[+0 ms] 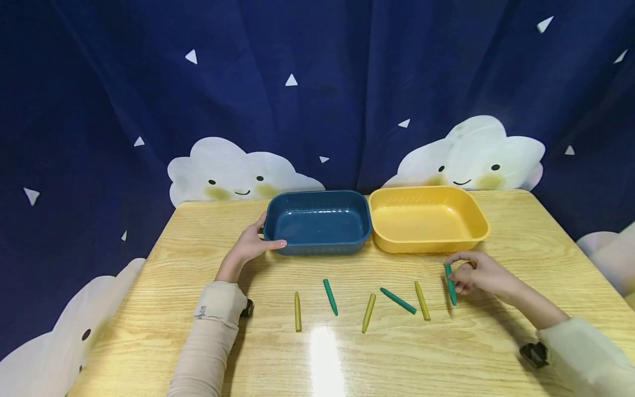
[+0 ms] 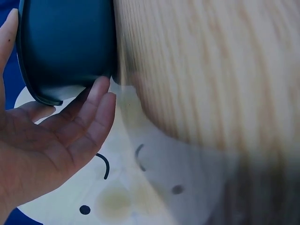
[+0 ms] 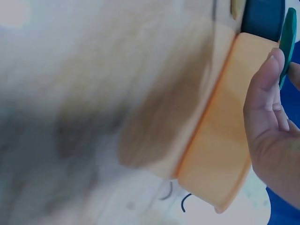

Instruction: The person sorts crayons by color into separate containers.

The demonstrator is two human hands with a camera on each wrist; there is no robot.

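Observation:
My right hand (image 1: pixel 476 274) pinches a green crayon (image 1: pixel 451 285) between thumb and fingers, just in front of the yellow bin (image 1: pixel 426 246). That green crayon (image 3: pixel 288 40) also shows at the right wrist view's edge, its lower part hidden by the thumb. At the left, my left hand (image 1: pixel 252 242) holds the left end of the blue bin (image 1: pixel 322 249), thumb over its front and fingers along its side. On the table lie two green crayons, one left (image 1: pixel 330 296) and one right (image 1: pixel 398 300), among three yellow crayons (image 1: pixel 297 311).
Both bins stand side by side at the back of the wooden table (image 1: pixel 268 364), and nothing is seen inside them. Behind the table hangs a dark blue curtain (image 1: pixel 327 110) with clouds and white triangles. Light glares off the tabletop near the front.

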